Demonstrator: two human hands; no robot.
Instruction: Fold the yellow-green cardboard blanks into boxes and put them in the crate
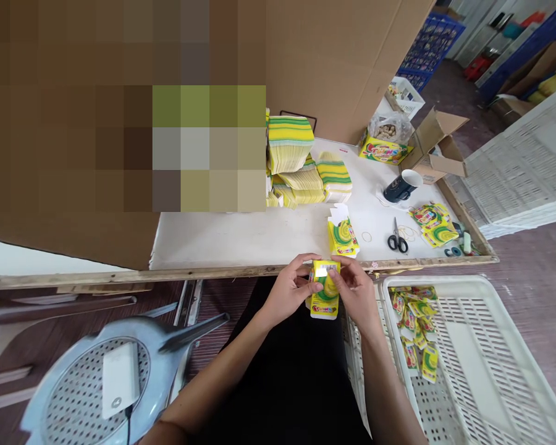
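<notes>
A small yellow and green printed carton is held upright in front of my body, just off the table's front edge. My left hand grips its left side with thumb and fingers. On its right side my right hand has its thumb on the front face, near the barcode, and its fingers behind. Beyond them, on the table, lies another yellow carton with its white flaps open. Stacks of flat yellow, green and white carton blanks stand farther back.
Scissors, a dark mug, loose cartons and an open cardboard box sit at the right of the table. A white plastic crate holds several small cartons. At left, a blue stool carries a white power bank.
</notes>
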